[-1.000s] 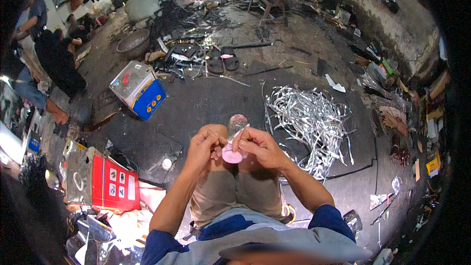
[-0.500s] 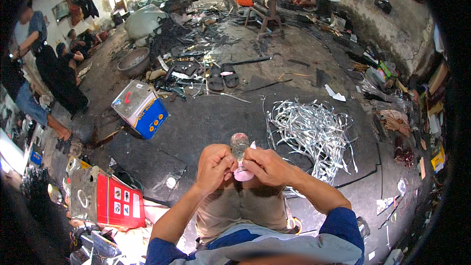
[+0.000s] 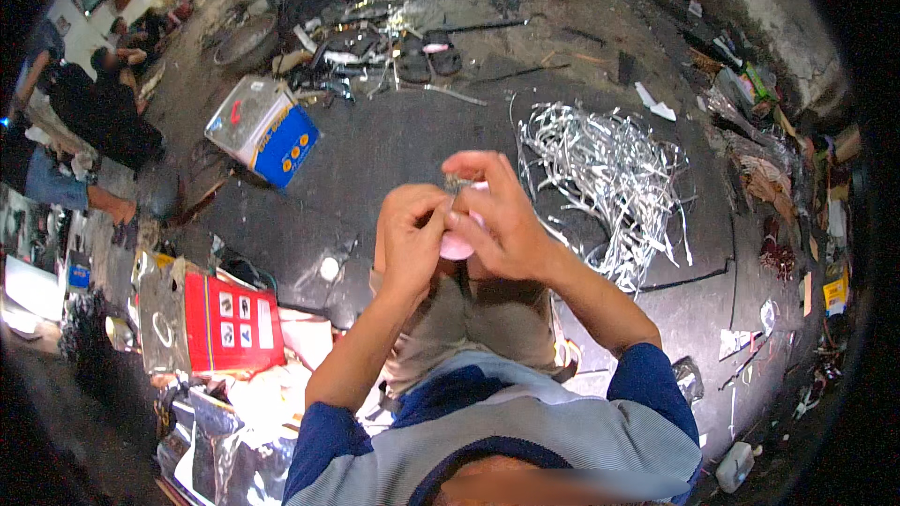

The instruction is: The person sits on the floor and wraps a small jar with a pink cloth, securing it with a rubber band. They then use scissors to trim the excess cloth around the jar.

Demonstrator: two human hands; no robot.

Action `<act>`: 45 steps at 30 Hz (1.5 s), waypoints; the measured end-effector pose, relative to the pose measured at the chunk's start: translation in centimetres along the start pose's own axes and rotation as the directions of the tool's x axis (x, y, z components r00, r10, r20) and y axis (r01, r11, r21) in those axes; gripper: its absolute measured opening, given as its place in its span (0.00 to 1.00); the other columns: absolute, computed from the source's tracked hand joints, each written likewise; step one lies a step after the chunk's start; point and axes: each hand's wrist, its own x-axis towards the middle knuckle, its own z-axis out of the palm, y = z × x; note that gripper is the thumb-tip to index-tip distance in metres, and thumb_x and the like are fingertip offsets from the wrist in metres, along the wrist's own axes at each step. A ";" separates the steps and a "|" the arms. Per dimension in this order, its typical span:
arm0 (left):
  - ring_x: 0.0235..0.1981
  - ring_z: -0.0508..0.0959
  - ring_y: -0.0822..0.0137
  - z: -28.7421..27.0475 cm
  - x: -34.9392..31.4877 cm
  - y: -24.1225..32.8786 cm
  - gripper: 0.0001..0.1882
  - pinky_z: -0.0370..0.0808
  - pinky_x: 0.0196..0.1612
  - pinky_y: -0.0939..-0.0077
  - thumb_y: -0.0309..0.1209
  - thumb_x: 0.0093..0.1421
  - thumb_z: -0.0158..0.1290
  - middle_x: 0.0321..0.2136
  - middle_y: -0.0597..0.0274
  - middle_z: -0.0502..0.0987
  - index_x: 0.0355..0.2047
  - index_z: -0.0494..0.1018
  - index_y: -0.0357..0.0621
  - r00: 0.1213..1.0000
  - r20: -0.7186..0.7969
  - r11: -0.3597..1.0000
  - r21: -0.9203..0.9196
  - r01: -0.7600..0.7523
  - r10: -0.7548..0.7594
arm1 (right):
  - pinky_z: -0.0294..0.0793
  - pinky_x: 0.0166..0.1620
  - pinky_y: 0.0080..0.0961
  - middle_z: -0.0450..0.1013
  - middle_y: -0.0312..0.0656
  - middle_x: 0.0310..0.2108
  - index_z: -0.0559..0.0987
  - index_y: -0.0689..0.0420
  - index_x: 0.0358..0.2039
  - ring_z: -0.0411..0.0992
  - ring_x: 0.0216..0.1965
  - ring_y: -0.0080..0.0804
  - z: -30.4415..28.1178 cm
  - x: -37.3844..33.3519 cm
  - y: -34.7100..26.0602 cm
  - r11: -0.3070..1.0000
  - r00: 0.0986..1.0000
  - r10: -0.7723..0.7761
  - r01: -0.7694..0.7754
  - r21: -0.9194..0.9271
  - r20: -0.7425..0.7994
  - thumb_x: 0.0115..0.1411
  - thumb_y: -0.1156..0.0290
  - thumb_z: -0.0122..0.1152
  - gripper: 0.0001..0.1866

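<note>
I see the left hand point(image 3: 412, 239) and right hand point(image 3: 497, 220) both pinching a small pink disc point(image 3: 457, 245); metal strips point(image 3: 600, 178) lie nearby.

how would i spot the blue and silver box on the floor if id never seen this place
Start at the big tangle of silvery metal strips on the dark floor, then look across to the far left of it. There a tin box lies tilted by itself. It alone has a shiny silver top and a bright blue side with orange dots.

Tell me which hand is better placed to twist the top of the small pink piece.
Probably the right hand: its fingers curl over the top of the pink piece, while the left hand grips it from the side.
</note>
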 end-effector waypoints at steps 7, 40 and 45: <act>0.47 0.77 0.66 -0.4 -0.4 0.6 0.05 0.73 0.51 0.71 0.25 0.61 0.62 0.40 0.61 0.81 0.37 0.81 0.38 0.987 0.104 0.992 0.001 -0.126 0.126 | 0.70 0.39 0.22 0.72 0.40 0.37 0.75 0.63 0.31 0.71 0.37 0.23 1.0 -0.8 2.0 0.761 0.907 0.406 -0.406 0.506 0.117 0.66 0.70 0.58 0.09; 0.32 0.75 0.71 -1.0 1.6 2.0 0.06 0.71 0.34 0.77 0.26 0.64 0.57 0.30 0.61 0.74 0.33 0.75 0.36 0.960 0.249 0.956 0.226 -0.187 0.129 | 0.69 0.38 0.22 0.72 0.34 0.31 0.77 0.64 0.36 0.70 0.33 0.20 -1.7 -0.1 2.0 0.678 0.743 0.532 -0.661 0.322 0.406 0.61 0.73 0.53 0.08; 0.30 0.74 0.71 -0.9 1.7 2.1 0.06 0.71 0.34 0.75 0.26 0.62 0.58 0.28 0.62 0.75 0.31 0.76 0.36 0.977 0.211 0.991 0.133 -0.025 -0.003 | 0.73 0.27 0.26 0.75 0.36 0.27 0.81 0.63 0.37 0.76 0.26 0.26 -0.6 -1.3 2.7 0.610 0.730 0.606 -0.682 0.404 0.318 0.62 0.67 0.60 0.11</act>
